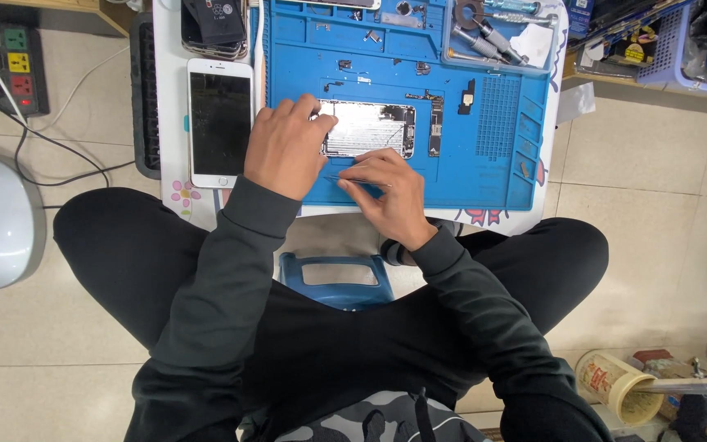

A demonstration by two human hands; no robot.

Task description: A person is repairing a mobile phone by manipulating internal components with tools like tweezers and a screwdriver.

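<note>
The opened phone chassis (367, 128) lies on the blue work mat (501, 176). The left hand (285, 147) rests flat on its left end, fingers spread. The right hand (390, 192) pinches thin tweezers (359, 180) at the chassis's near edge. Just left lies a white phone (219, 121) (screen dark); a tool tray (497, 33) sits beyond.

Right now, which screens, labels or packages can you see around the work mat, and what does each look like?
White phone: left of the blue mat, upright rectangle, dark blank screen, beside the left hand.
Opened phone body: on the mat, silvery, screen off, under both hands; the right hand holds thin tweezers.
Power strip: floor, upper left, green, yellow and red sockets.
Cylindrical container: lower right, on its side, cream label.
</note>
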